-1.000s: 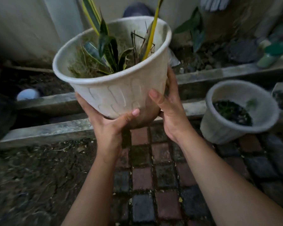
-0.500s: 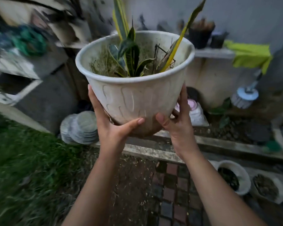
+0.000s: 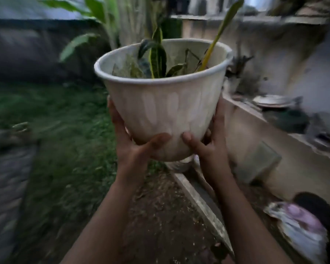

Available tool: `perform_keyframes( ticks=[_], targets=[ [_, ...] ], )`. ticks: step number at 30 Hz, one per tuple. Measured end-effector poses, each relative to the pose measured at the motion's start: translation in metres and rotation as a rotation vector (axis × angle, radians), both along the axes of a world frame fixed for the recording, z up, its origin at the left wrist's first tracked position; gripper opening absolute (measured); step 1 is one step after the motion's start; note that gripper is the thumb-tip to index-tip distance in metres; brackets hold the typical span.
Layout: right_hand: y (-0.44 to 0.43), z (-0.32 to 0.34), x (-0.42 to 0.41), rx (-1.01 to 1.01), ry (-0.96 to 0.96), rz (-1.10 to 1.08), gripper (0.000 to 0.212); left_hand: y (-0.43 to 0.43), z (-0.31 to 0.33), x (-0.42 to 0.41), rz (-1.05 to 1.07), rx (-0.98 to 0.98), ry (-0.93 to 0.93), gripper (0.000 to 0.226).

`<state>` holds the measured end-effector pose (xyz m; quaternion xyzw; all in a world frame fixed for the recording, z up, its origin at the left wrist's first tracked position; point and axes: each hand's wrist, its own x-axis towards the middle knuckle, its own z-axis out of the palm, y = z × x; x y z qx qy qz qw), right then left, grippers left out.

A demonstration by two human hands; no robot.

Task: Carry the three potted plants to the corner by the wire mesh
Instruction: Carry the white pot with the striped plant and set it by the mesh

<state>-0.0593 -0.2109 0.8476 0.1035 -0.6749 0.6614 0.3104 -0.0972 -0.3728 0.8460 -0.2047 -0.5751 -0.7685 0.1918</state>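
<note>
A large white potted plant (image 3: 166,103) with green and yellow striped leaves is held up in front of me at chest height. My left hand (image 3: 133,143) cups its lower left side, thumb across the front. My right hand (image 3: 208,145) grips the lower right side, thumb on the front. The pot's base is partly hidden by both palms. The two other pots are out of view, and I see no wire mesh.
Grass (image 3: 51,130) covers the ground to the left, with bare soil (image 3: 156,216) under my arms. A concrete curb (image 3: 202,204) runs diagonally on the right beside a low wall (image 3: 271,141). A crumpled bag (image 3: 301,227) lies at the bottom right. Banana leaves (image 3: 95,25) stand ahead.
My view has swung left away from the brick paving and the two other pots toward the grass. The pot stays in both hands at the same height.
</note>
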Motion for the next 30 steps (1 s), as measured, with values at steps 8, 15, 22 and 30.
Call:
perform_keyframes(
  ticks=[8,15,22,30],
  targets=[
    [-0.155,0.009,-0.010,-0.061,0.017,0.403,0.110,-0.155,0.019,0.063,0.425,-0.044,-0.027,0.133],
    [-0.310,-0.012,0.004,-0.096,-0.033,0.805,0.108,-0.296,0.008,0.132,0.779,-0.063,-0.052,0.133],
    [-0.495,-0.039,0.022,-0.097,-0.122,1.086,0.112,-0.449,-0.023,0.197,1.068,-0.035,-0.124,0.131],
    [-0.688,-0.070,0.041,-0.068,-0.186,1.324,0.098,-0.614,-0.054,0.245,1.208,0.025,-0.178,0.130]
  ],
)
